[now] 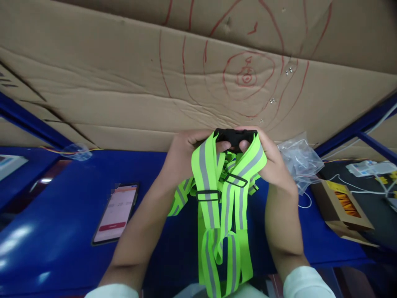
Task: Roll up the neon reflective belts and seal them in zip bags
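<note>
Hold a black buckle (237, 137) in both hands at the middle of the frame, in front of the cardboard (93, 62). Pinch its left end with the left hand (184, 155) and its right end with the right hand (269, 155), thumbs on the near side with tips close together, other fingers mostly hidden behind. Cannot tell from here whether fully locked. See neon-green straps (203, 165) with grey stripes hanging from both ends of the buckle, passing through two black adjusters (208, 191) and looping down to the bottom edge of the frame. See more of the same green webbing bunched just behind and fanning out left of centre above the blue desk (71, 198). Find a phone (115, 213) with a lit screen and a red bar on the desk at lower left, near the left forearm. Find a crumpled clear plastic bag (302, 159) right of centre, near the right hand, and farther right a small cardboard box (328, 207) with orange showing through an opening. Note red hand-drawn rings (247, 78) on the cardboard in the upper part of the frame, and pale sleeves (305, 285) along the bottom edge.
</note>
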Action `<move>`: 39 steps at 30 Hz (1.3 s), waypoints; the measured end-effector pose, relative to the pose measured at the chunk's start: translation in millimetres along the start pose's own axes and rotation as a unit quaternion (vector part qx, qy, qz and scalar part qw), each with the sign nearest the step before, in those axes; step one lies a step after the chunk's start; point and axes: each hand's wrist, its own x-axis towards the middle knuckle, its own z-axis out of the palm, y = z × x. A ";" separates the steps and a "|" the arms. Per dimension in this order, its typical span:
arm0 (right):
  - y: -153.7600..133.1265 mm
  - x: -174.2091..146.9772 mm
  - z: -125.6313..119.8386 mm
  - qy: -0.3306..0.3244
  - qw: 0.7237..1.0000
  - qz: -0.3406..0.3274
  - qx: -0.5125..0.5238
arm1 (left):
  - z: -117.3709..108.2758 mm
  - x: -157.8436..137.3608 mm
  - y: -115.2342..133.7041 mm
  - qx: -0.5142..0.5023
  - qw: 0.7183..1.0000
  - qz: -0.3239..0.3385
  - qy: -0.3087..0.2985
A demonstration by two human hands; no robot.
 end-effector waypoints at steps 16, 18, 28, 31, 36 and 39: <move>-9.5 -0.3 0.4 0.001 0.991 0.131 0.017 | -28.8 8.5 -3.2 0.041 0.989 0.005 -0.140; -1.0 2.9 2.4 0.034 0.989 0.142 0.013 | -35.8 14.1 -14.2 0.018 0.972 -0.050 -0.228; 23.9 8.8 -5.7 0.121 0.981 0.125 0.085 | -29.8 28.0 -47.0 -0.161 0.952 -0.103 -0.241; 21.6 9.1 -10.4 0.077 0.980 0.138 0.118 | -15.6 24.9 -39.6 -0.108 0.966 -0.067 -0.224; 17.2 6.3 -20.1 -0.041 0.968 0.166 0.184 | -4.7 22.8 -45.6 -0.062 0.976 -0.081 -0.193; 15.2 5.0 -22.5 -0.046 0.971 0.164 0.170 | -2.6 24.2 -52.8 -0.075 0.970 -0.092 -0.211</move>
